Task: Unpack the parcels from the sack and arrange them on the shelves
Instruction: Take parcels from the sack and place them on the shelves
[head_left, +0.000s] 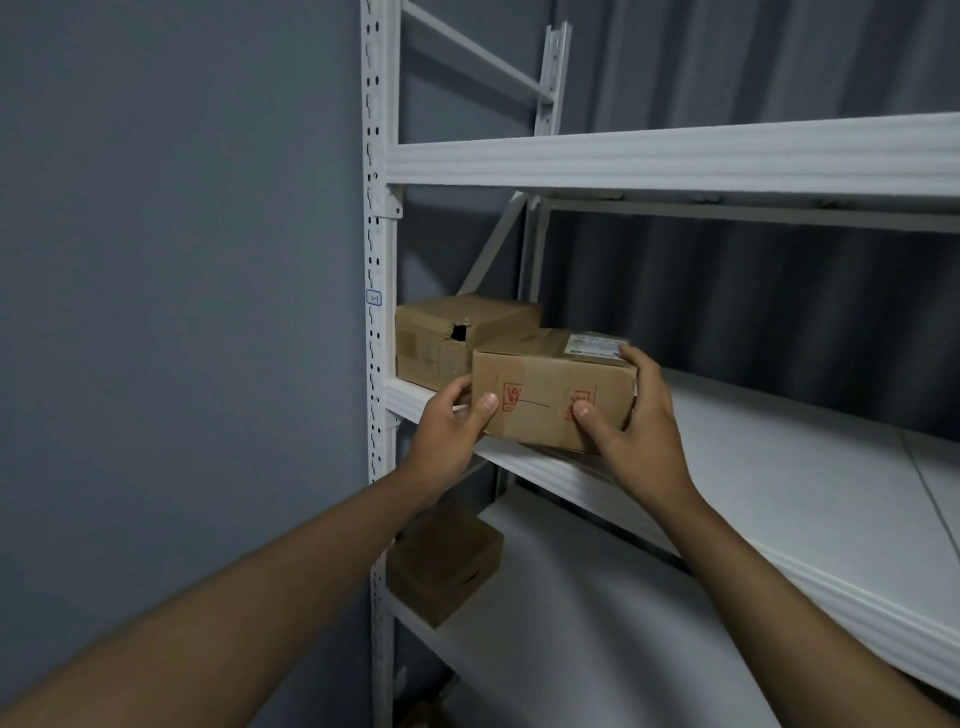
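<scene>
Head view takes in a white metal shelving unit (675, 161) against a grey wall. On its middle shelf (779, 467), at the front edge, sits a cardboard parcel (550, 395) with red stamped marks and a white shipping label, the print too small to read. Left hand (452, 426) and right hand (634, 421) grip its ends, thumbs on the front. Just behind it sits a torn box (447, 338); one shelf down, another box (447, 566).

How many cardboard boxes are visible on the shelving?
3. A torn box at the middle shelf's left end, a labelled box beside it held by both hands, and one box on the shelf below. Others may be hidden.
</scene>
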